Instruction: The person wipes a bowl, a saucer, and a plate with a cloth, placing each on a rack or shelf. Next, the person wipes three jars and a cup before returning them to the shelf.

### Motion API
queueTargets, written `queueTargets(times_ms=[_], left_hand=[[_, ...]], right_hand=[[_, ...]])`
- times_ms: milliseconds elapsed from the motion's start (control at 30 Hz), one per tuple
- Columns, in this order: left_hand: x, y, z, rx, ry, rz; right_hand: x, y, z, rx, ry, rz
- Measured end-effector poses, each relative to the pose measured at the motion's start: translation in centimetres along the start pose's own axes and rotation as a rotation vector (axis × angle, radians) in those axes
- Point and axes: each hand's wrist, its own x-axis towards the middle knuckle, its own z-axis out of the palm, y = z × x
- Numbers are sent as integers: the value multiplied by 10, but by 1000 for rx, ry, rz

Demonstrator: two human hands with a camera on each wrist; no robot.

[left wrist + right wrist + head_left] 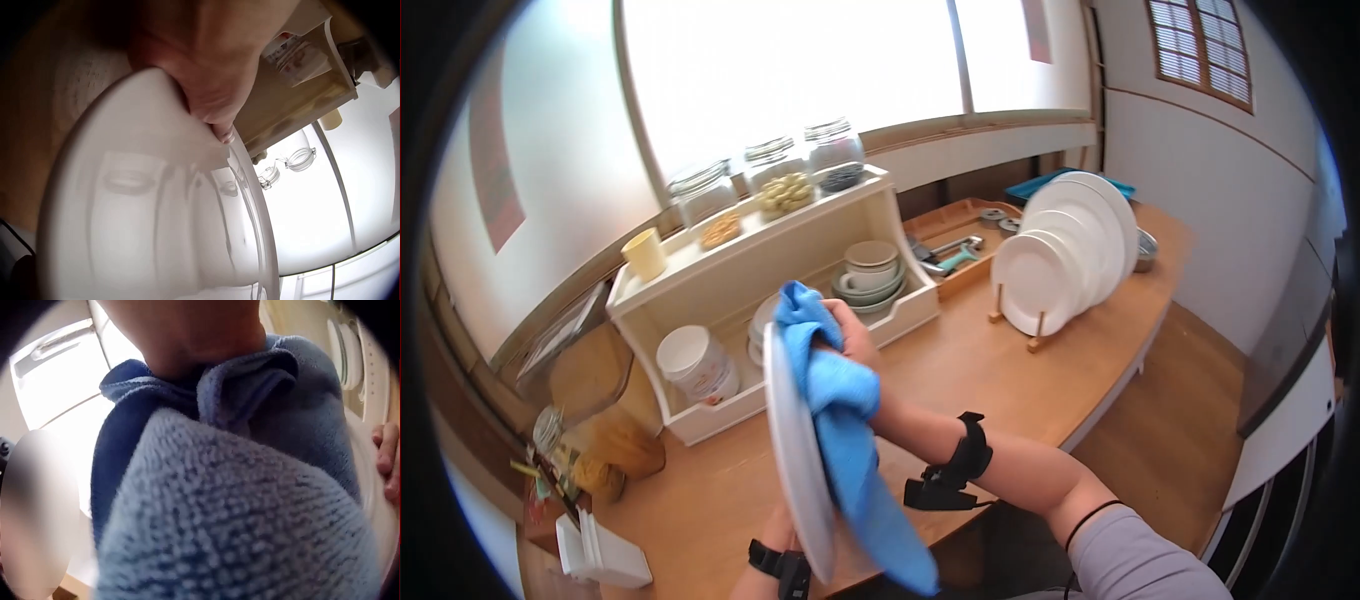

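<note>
A large white plate (788, 440) stands on edge in front of me, over the near part of the table. My left hand (206, 69) grips its rim, the thumb lying over the glossy face in the left wrist view. From the head, that hand is mostly hidden behind the plate. My right hand (855, 335) holds a blue cloth (845, 390) against the upper part of the plate. Much of the cloth hangs down along the plate's right side. In the right wrist view the fluffy cloth (231, 506) covers most of that hand's fingers.
A cream shelf (800, 235) behind the plate carries glass jars, a yellow cup (644, 255), bowls and a white canister (697, 362). To the right, white plates (1040, 280) stand in a wooden rack. An orange-brown tray (960, 225) holds utensils. White containers (605, 550) stand at front left.
</note>
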Motion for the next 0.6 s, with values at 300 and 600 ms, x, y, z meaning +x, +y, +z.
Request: queueTargets(times_ms=[300, 600], left_hand=[[30, 10, -25, 117, 171, 122], [41, 16, -45, 141, 320, 288]], right_hand=[[-80, 81, 10, -177, -230, 317], [-108, -31, -165, -104, -155, 330]])
